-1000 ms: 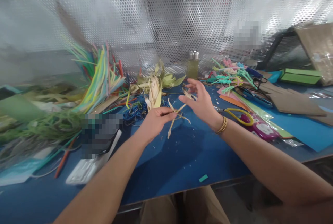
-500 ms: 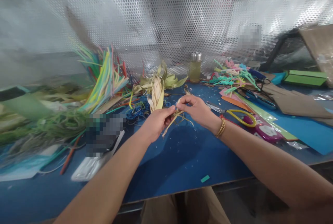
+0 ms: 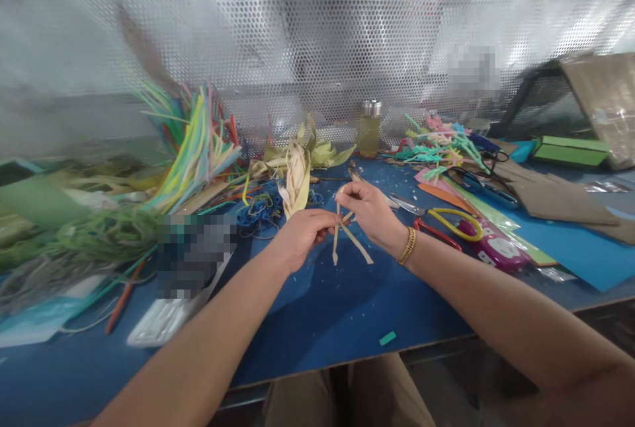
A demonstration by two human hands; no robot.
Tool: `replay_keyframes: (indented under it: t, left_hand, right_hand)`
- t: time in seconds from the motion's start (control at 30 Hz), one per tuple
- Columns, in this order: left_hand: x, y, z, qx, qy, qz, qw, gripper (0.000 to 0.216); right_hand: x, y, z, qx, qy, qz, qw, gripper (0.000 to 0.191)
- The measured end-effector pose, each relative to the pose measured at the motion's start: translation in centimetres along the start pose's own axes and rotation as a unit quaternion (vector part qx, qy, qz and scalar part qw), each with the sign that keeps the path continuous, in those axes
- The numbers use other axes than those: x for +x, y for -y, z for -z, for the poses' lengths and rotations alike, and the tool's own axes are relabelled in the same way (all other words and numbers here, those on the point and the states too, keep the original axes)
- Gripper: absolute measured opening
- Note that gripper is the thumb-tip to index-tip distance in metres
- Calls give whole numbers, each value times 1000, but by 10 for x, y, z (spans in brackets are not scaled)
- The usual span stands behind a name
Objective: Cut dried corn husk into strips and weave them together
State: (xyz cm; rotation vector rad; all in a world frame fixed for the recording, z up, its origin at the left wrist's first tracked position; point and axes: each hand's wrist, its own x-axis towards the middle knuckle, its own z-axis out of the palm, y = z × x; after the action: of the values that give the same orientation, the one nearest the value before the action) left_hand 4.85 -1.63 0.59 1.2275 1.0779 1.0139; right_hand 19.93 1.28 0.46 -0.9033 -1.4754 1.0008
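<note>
Pale corn husk strips (image 3: 358,250) cross between my two hands above the blue table, their loose ends hanging down. My left hand (image 3: 308,234) is closed, pinching the strips where they cross. Thumb and finger of my right hand (image 3: 368,207) pinch the upper end of a strip; a gold bracelet (image 3: 408,246) circles that wrist. Just beyond my left hand lies a bundle of dried corn husks (image 3: 297,179), with greener husks (image 3: 325,155) behind it. Scissors (image 3: 454,222) with yellow handles lie to the right of my right hand.
Blue string (image 3: 258,212) lies tangled left of the husks. Coloured pipe cleaners (image 3: 193,149) stand behind a blurred-out object. A lidded bottle (image 3: 370,133) stands against the perforated metal screen (image 3: 337,37). Cardboard (image 3: 555,192), coloured paper and a purple case (image 3: 501,248) lie to the right.
The strips now spread into two hanging ends, where before one hung toward the lower left. My hands have shifted slightly and still pinch the husk. The view has turned a little.
</note>
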Motion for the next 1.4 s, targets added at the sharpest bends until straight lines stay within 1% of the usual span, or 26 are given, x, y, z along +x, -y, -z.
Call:
replay_keyframes:
  t: [0.07, 0.13, 0.23, 0.3, 0.4, 0.5, 0.6, 0.67, 0.7, 0.77, 0.83, 0.87, 0.9, 1.0, 1.03, 1.07, 1.2, 1.33, 1.4]
  left_hand:
    - [-2, -1, 0, 6, 10, -3, 1000, 15]
    - [-5, -3, -1, -3, 20, 9, 1000, 17]
    - [-8, -5, -2, -66, 35, 34, 997, 22]
    - [-8, -5, -3, -118, 43, 41, 991, 25]
    - [-7, -6, -3, -156, 53, 48, 985, 22]
    - [-7, -7, -1, -149, 50, 36, 987, 19]
    - [-5, -6, 1, -116, 3, 2, 993, 23]
    - [-3, -5, 2, -100, -43, -27, 994, 26]
    - [-2, -4, 2, -99, -66, -41, 992, 28]
    - [0, -3, 2, -112, -103, -62, 986, 31]
    - [2, -3, 2, -134, -130, -79, 979, 31]
    - [2, -3, 2, -141, -138, -86, 977, 32]
    - [2, -4, 2, -143, -141, -91, 975, 32]
    - [-1, -6, 1, -121, -139, -93, 978, 33]
    - [-2, -7, 1, -108, -139, -88, 980, 34]
    - [-3, -8, 1, -92, -142, -83, 982, 34]
    - [-6, -12, 1, -26, -152, -91, 984, 33]
    - [-5, -13, 2, -9, -120, -108, 987, 35]
    - [-4, -11, 3, -9, -115, -115, 987, 36]
  right_hand:
    - [-1, 0, -1, -15, -19, 9, 1000, 18]
    - [-1, 1, -2, -21, -8, 14, 1000, 19]
    - [1, 1, 1, -20, 30, -6, 999, 23]
    - [4, 1, 5, -37, 34, -9, 999, 24]
    - [7, 4, 13, -101, 19, 44, 994, 18]
    - [9, 11, 22, -154, -9, 118, 981, 17]
    - [6, 18, 27, -205, -57, 194, 958, 17]
    - [3, 20, 26, -244, -90, 218, 941, 15]
    - [1, 20, 25, -260, -107, 220, 934, 17]
    - [-2, 16, 21, -273, -138, 209, 929, 33]
    - [-4, 11, 17, -258, -151, 189, 935, 50]
    - [-5, 8, 16, -247, -140, 179, 942, 52]
    - [-5, 6, 14, -238, -116, 166, 950, 49]
    - [-5, 2, 10, -225, -13, 126, 966, 25]
    - [-5, 1, 9, -223, 9, 119, 968, 19]
    - [-6, 1, 8, -220, 18, 114, 969, 16]
    - [-5, 1, 7, -212, 11, 120, 970, 15]
    - [-5, 2, 8, -206, 26, 119, 971, 14]
    - [-6, 2, 8, -203, 32, 118, 971, 13]
